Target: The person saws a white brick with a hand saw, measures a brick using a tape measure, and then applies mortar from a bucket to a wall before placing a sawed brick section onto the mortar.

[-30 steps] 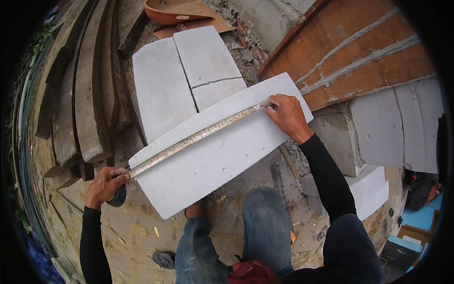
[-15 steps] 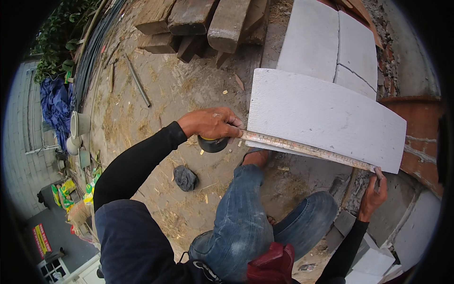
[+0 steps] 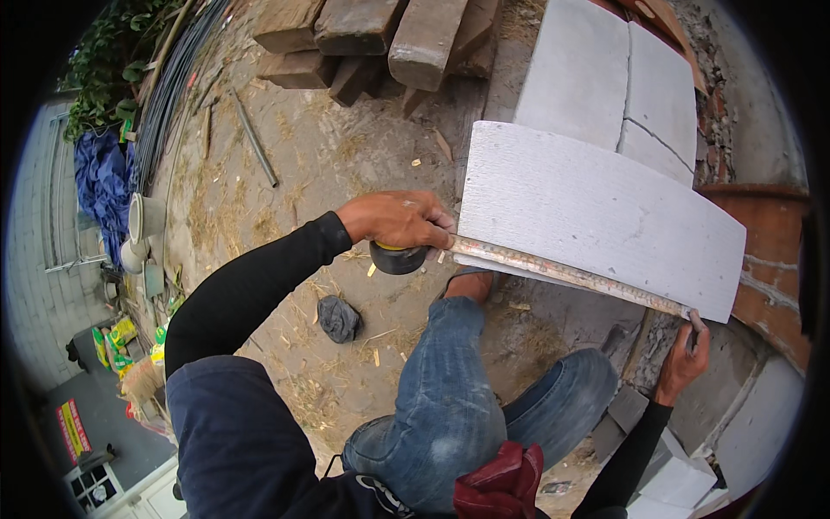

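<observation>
A long white slab lies in front of me, its near edge facing my knees. My left hand grips a black and yellow tape measure case at the slab's left corner. The worn metal blade runs along the near edge to the right corner. There my right hand pinches the blade's end against the corner. I crouch in blue jeans just behind the slab.
Thick timber beams lie at the top, and grey slabs lie beyond the white one. A brick wall stands at the right. A metal rod, a dark rag and straw lie on the dirt. Red gloves hang at my waist.
The view has swung to the left since one second ago. Both hands have stayed on the tape stretched along the slab's edge, almost unchanged over the last half second.
</observation>
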